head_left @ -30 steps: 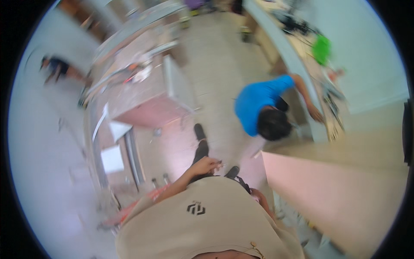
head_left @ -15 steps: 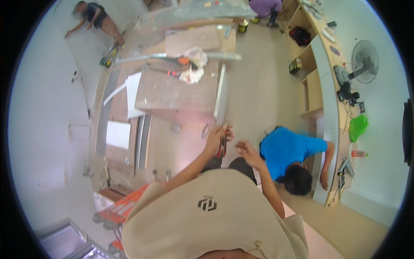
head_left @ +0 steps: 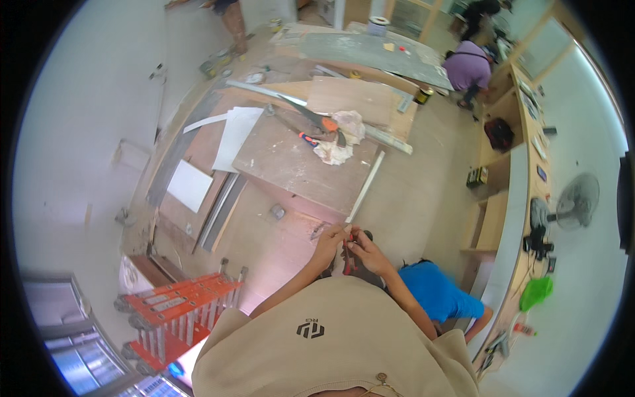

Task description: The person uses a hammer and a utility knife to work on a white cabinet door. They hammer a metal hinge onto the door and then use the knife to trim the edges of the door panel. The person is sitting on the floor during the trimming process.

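Observation:
In front of my chest my two hands meet. My left hand (head_left: pixel 329 243) is closed around a small red-and-black hand tool (head_left: pixel 351 237), mostly hidden by fingers, so its exact kind is unclear. From the right, my right hand (head_left: pixel 368 251) has its fingers closed on the same tool. Just beyond my left fingertips ends a long white strip (head_left: pixel 368 184) running along the right side of a brown board-topped worktable (head_left: pixel 291 169). Whether my left hand touches that strip I cannot tell.
A handsaw (head_left: pixel 311 116) and crumpled white cloth (head_left: pixel 337 149) lie on the worktable. An orange stepladder (head_left: pixel 182 304) stands at left. Close on my right a person in a blue shirt (head_left: pixel 436 294) bends beside a long low cabinet (head_left: pixel 493 228). Other people work farther off.
My right hand has come in from the right to meet my left at the tool. The view has shifted, showing more of the ladder and the far room.

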Action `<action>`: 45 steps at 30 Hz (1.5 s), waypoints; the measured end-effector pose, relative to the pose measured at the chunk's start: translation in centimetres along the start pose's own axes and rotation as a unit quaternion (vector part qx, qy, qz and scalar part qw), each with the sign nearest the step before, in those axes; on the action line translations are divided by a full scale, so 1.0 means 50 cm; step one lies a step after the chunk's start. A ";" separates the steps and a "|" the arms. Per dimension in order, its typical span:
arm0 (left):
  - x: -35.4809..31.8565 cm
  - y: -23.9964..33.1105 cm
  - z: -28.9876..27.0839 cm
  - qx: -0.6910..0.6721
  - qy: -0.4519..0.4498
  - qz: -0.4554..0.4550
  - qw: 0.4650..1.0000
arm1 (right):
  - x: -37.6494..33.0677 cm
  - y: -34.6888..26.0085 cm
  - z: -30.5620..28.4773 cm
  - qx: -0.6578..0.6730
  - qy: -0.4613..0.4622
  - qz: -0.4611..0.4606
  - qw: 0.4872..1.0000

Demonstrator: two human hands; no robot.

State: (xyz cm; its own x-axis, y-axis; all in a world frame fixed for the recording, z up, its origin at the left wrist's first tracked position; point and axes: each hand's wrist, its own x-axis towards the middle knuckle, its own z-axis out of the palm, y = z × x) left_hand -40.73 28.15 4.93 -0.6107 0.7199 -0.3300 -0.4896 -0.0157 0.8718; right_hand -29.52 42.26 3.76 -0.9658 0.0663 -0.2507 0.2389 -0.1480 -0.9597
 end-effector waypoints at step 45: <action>0.084 -0.124 -0.030 0.397 -0.117 0.070 0.908 | -0.109 0.021 -0.076 -0.362 0.153 0.036 0.919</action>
State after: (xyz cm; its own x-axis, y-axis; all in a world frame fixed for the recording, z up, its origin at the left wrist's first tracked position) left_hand -41.19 30.22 -2.39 -0.4375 0.8789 -0.1899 0.2429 0.3189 0.9162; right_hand -23.65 45.47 3.63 -0.8973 0.3736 -0.2351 0.4132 0.5240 -0.7448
